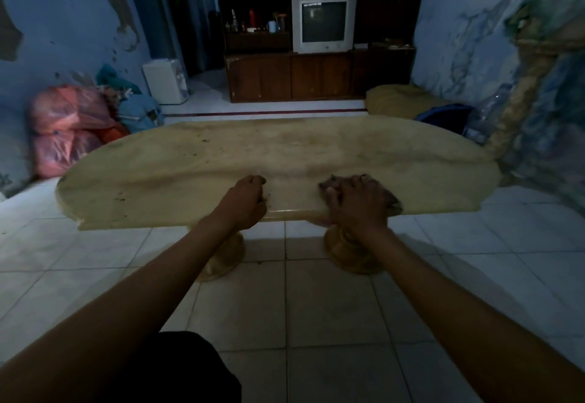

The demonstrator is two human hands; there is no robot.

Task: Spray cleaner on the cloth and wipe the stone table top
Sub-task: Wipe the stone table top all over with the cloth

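A long, pale yellow stone table top (285, 152) with rounded ends stands low before me, with small dark specks on its left part. My right hand (357, 200) lies flat on a dark brown cloth (392, 201) at the table's near edge, pressing it against the stone. My left hand (245, 201) rests on the near edge to the left of it, fingers curled into a loose fist; nothing shows in it. No spray bottle is in view.
Two round stone pedestals (351, 253) carry the table on a white tiled floor. Red plastic bags (69, 130) sit at the left, a dark cabinet with a television (323, 24) at the back, a cushion (405, 100) and a draped rope-wrapped post (519, 86) at the right.
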